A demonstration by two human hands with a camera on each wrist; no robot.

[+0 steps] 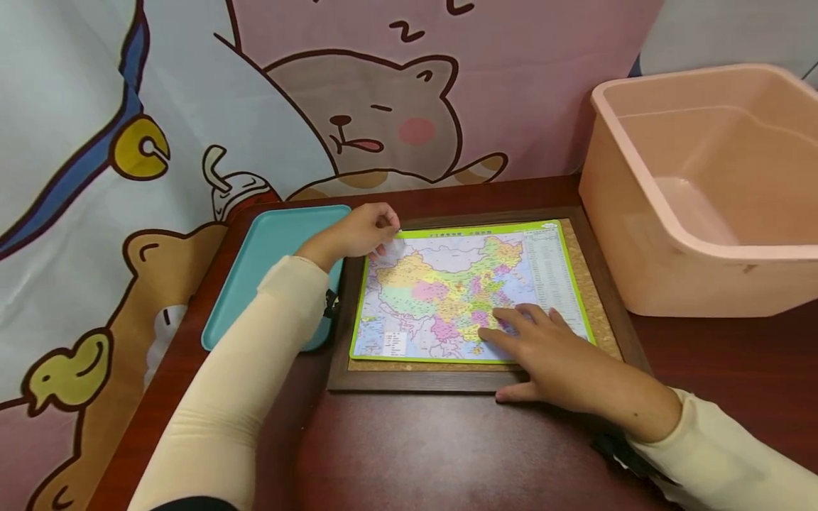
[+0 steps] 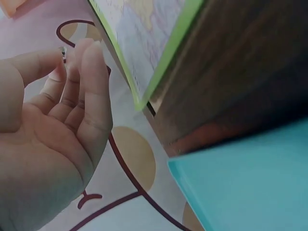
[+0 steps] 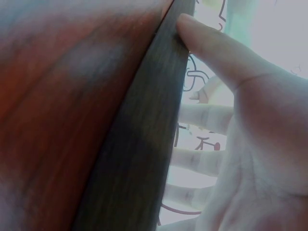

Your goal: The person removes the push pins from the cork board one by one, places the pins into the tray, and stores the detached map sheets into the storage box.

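A colourful map sheet (image 1: 447,284) with a green border lies on a cork board in a dark wooden frame (image 1: 409,380). My left hand (image 1: 380,233) is at the map's upper left corner with its fingers curled. In the left wrist view my left hand (image 2: 65,60) pinches a tiny dark pin-like thing (image 2: 63,54) between thumb and fingertips, beside the map's corner (image 2: 139,29). My right hand (image 1: 537,355) rests flat on the map's lower right part, fingers spread. Its thumb (image 3: 207,43) presses against the frame's front edge (image 3: 144,144).
A teal tray (image 1: 268,255) lies left of the frame, under my left forearm. A large pink tub (image 1: 703,191) stands at the right. The dark red table (image 1: 447,454) runs to the near edge. A cartoon-print cloth (image 1: 192,106) hangs behind.
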